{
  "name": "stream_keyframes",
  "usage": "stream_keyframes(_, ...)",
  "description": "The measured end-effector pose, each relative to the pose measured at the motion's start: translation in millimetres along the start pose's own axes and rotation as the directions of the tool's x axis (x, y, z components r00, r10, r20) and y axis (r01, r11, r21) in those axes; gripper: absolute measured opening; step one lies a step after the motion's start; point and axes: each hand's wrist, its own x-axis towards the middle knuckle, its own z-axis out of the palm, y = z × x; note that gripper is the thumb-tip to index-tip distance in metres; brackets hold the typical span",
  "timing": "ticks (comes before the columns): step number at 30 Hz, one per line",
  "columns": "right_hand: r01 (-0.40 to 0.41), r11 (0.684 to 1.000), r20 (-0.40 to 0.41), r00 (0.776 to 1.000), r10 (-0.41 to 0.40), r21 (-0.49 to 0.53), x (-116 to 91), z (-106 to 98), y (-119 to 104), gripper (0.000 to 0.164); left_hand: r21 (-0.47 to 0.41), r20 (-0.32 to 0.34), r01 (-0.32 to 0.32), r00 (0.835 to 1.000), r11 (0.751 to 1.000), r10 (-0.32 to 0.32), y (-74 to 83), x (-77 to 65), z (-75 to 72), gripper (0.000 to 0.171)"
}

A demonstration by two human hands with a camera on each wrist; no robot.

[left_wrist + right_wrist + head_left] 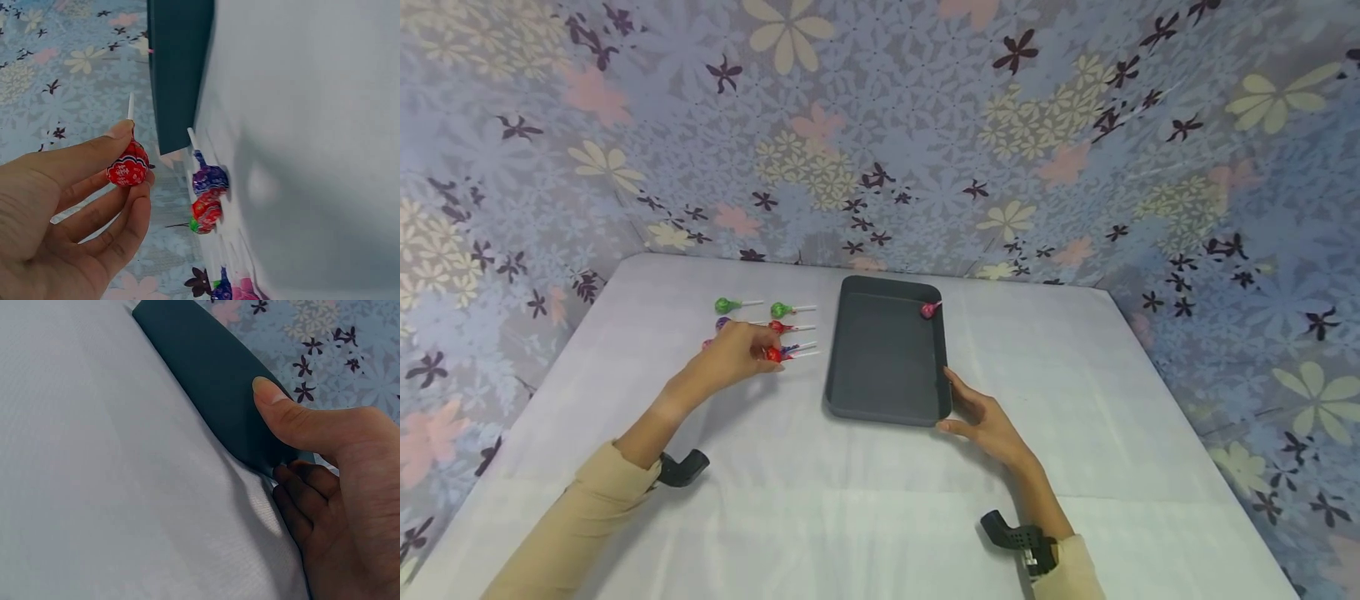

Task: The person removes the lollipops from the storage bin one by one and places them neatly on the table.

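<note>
My left hand (733,357) pinches a red-wrapped lollipop (129,165) between thumb and fingers, its white stick pointing up in the left wrist view. It is lifted just beside other lollipops on the table: a blue one (210,180), a red one (778,327) and green ones, including this one (781,310). To their right lies a dark grey rectangular tray (887,358). One pink lollipop (928,311) rests in its far right corner, stick over the rim. My right hand (988,425) grips the tray's near right corner, thumb against the outer wall, fingertips at its side.
A white cloth covers the table (850,517). Behind and beside it hangs a floral curtain (910,167). Partly hidden by the left hand, a purple lollipop (722,322) and a pink one (707,344) lie at the left of the group.
</note>
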Motion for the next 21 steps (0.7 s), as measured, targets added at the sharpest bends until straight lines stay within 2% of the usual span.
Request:
stream_keyframes(6, -0.005, 1.000, 0.003, 1.000, 0.005, 0.003, 1.1, 0.1, -1.4, 0.088, 0.050, 0.018, 0.014, 1.000, 0.999, -0.015, -5.4, -5.0, 4.3, 0.014)
stream_keyframes(11, -0.007, 1.000, 0.004, 1.000, 0.007, 0.012, 1.4, 0.6, -1.7, 0.088, 0.102, 0.044, 0.061, 0.997, 0.993, -0.066, -8.8, -7.8, 9.6, 0.016)
stream_keyframes(21, 0.008, 1.000, 0.010, 1.000, -0.008, 0.023, 0.4, 0.1, 0.3, 0.088, 0.102, 0.065, 0.098, 0.992, 0.990, -0.105, -13.8, -10.2, 17.2, 0.018)
